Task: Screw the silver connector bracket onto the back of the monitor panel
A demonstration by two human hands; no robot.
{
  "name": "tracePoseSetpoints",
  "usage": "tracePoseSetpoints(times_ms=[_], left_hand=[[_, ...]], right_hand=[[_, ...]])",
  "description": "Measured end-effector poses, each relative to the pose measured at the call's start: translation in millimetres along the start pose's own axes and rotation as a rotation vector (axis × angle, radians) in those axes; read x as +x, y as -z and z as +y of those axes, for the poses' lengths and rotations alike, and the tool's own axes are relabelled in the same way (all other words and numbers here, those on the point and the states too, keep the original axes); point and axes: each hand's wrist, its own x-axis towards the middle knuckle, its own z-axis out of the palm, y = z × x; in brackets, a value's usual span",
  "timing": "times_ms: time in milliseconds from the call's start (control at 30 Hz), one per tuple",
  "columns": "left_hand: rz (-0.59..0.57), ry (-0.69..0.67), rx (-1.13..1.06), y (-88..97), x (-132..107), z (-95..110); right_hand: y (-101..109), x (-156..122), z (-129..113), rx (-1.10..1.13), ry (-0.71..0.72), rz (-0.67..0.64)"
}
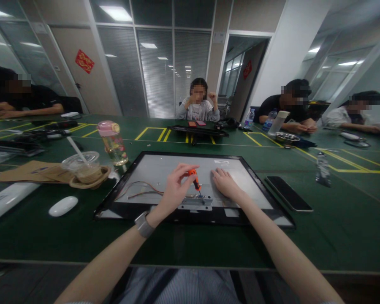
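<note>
A black-framed display panel (152, 169) lies face down on the green table (335, 219) in front of me. My left hand (175, 188) is closed on a small orange screwdriver (194, 178), whose tip stands on a grey metal bracket (194, 203) at the panel's near edge. My right hand (225, 182) lies flat and open on the panel's grey back, just right of the screwdriver. Thin red and brown wires (139, 190) run across the panel to the left of my left hand. A grey watch sits on my left wrist.
A black phone (288, 193) lies right of the panel. To the left stand a pink-lidded bottle (113, 142), a lidded cup with a straw (82, 165), a white mouse (63, 206) and a brown paper bag (25, 171). Several people sit around the far side.
</note>
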Motion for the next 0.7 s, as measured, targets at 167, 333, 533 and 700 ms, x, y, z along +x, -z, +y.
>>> tracePoseSetpoints(times_ms=[167,333,533,700], left_hand=[[-0.093,0.053,-0.103,-1.5,-4.9,2.0],[-0.02,-0.025,0.01,-1.3,-2.2,-1.2],[-0.027,-0.029,0.002,0.5,-1.5,0.6],[-0.056,0.015,-0.05,0.5,-1.8,-3.9]], right_hand=[[0.8,-0.2,-1.1,0.0,-0.01,0.0],[-0.4,0.3,-0.8,-0.005,-0.004,0.005],[1.1,0.0,0.0,0.008,-0.009,-0.003],[2.3,-0.3,0.3,0.022,0.011,-0.003]])
